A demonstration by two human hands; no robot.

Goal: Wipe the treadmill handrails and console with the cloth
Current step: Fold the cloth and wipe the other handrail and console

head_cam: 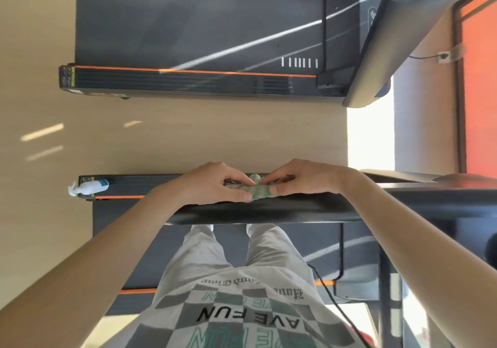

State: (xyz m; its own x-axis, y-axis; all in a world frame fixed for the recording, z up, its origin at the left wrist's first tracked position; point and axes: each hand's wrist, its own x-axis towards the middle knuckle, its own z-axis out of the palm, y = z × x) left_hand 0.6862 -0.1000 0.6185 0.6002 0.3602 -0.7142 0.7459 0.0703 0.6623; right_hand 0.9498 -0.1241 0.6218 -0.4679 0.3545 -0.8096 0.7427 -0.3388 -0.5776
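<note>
A small green-and-white cloth [257, 189] lies bunched on top of the black treadmill handrail [269, 211] that runs across the middle of the view. My left hand [215, 183] pinches the cloth's left side and my right hand [301, 176] pinches its right side. Both rest on the rail with fingertips nearly meeting over the cloth. The console is at the right edge, mostly out of view.
A white spray bottle [88, 187] lies on the treadmill's side rail at the left. A second black-and-orange treadmill [199, 33] stands beyond a strip of wooden floor [188, 137]. A black cable [338, 302] hangs at the lower right.
</note>
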